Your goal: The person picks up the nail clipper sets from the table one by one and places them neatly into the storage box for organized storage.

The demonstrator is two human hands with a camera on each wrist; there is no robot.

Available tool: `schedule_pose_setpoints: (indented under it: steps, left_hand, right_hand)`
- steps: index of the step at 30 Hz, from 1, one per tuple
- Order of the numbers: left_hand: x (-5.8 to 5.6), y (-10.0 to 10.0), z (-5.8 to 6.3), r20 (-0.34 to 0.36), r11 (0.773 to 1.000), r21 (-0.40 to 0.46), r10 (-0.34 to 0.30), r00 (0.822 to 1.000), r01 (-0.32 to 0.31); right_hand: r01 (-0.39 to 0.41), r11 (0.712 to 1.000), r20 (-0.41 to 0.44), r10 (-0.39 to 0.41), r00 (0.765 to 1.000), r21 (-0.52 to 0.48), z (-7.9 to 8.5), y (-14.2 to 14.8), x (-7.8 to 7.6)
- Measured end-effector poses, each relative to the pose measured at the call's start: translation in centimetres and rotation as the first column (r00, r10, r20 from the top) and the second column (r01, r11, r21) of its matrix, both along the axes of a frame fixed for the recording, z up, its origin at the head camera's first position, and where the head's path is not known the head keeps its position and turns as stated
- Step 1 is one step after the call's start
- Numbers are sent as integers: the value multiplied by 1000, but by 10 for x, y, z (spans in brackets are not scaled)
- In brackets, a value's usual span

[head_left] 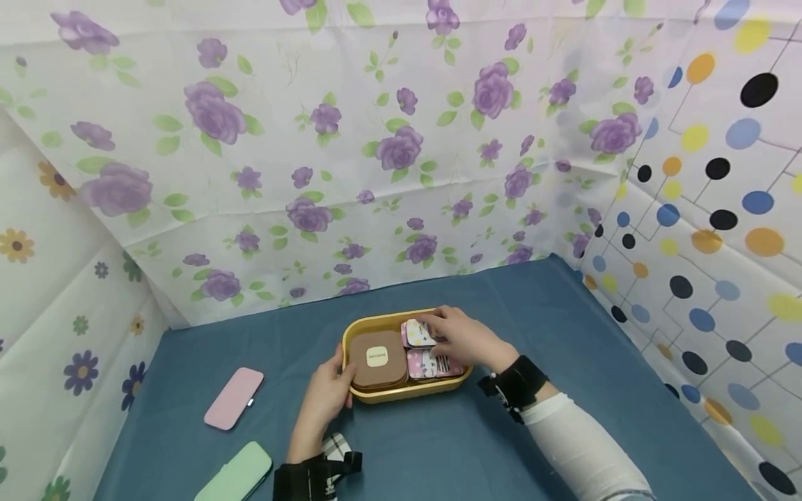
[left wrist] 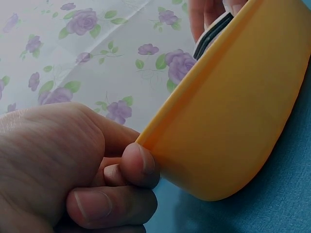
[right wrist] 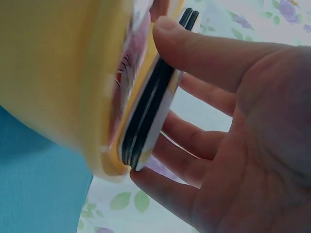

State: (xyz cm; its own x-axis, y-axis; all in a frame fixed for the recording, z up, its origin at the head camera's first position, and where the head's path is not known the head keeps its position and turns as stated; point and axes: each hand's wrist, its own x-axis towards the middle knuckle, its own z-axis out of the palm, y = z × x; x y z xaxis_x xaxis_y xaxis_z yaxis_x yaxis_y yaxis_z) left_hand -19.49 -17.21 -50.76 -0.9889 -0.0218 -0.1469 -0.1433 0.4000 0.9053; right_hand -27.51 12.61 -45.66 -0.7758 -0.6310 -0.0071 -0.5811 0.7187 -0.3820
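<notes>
A yellow plastic basket [head_left: 410, 395] with rounded corners sits on the blue cloth. My left hand [head_left: 327, 391] grips its left end; in the left wrist view, thumb and fingers pinch the rim. Inside, on the left, lies a stack of brown square flat cases [head_left: 376, 376] with a cream label on top. Over the right part of the basket, my right hand [head_left: 468, 339] holds a small white patterned flat case [right wrist: 148, 114] with dark edges, thumb on one side and fingers on the other. Pink patterned cases [head_left: 432, 364] lie in the front right of the basket.
A pink oblong case [head_left: 234, 399] with a small clasp lies left of the basket. Closer to me are a mint green case [head_left: 238, 473] and a checked item [head_left: 336, 447], partly hidden by my left wrist. Flowered and dotted sheets [head_left: 401, 229] enclose the blue cloth surface.
</notes>
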Motion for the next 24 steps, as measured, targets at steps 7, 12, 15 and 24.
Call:
schedule_pose_setpoints:
  steps: [7, 12, 15, 24]
  left_hand:
    - [0, 0, -1, -5, 1000, 5, 2, 1000, -2]
    - [0, 0, -3, 1, 1000, -5, 5, 1000, -5]
    - [0, 0, -4, 8, 1000, -4, 7, 1000, -7]
    - [0, 1, -2, 10, 1000, 10, 8, 1000, -8]
  right_hand:
    - [-8, 1000, -44, 9, 999, 18, -11, -8, -3]
    - [-8, 1000, -42, 8, 999, 12, -14, -11, -2]
    - [5, 1000, -36, -4, 999, 18, -14, -12, -1]
    - [32, 999, -80, -30, 996, 23, -17, -13, 0]
